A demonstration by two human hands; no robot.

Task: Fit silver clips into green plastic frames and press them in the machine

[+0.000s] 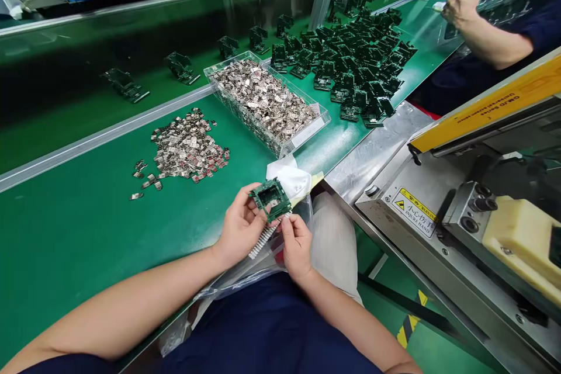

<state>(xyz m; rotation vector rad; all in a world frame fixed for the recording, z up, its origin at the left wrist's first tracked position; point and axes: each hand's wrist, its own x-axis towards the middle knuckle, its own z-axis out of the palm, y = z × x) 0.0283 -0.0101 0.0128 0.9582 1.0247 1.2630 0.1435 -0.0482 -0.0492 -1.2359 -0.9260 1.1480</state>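
My left hand (243,223) is closed around a dark green plastic housing (271,197) with a square opening, held above the table's front edge. Just below the housing, a comb-like strip of small metal pieces (262,243) slants down to the left. My right hand (297,243) pinches at the strip's upper end, close against the housing's lower edge; the fingertips partly hide what they grip. Behind the housing lies a white wrapping with a yellowish edge (294,178).
Loose small metal parts (186,146) are piled on the green table (87,216). A clear tray (307,131) holds many more. Beyond it lies a heap of dark green housings (350,58). A machine (403,210) stands at right; a co-worker's hand (464,3) shows top right.
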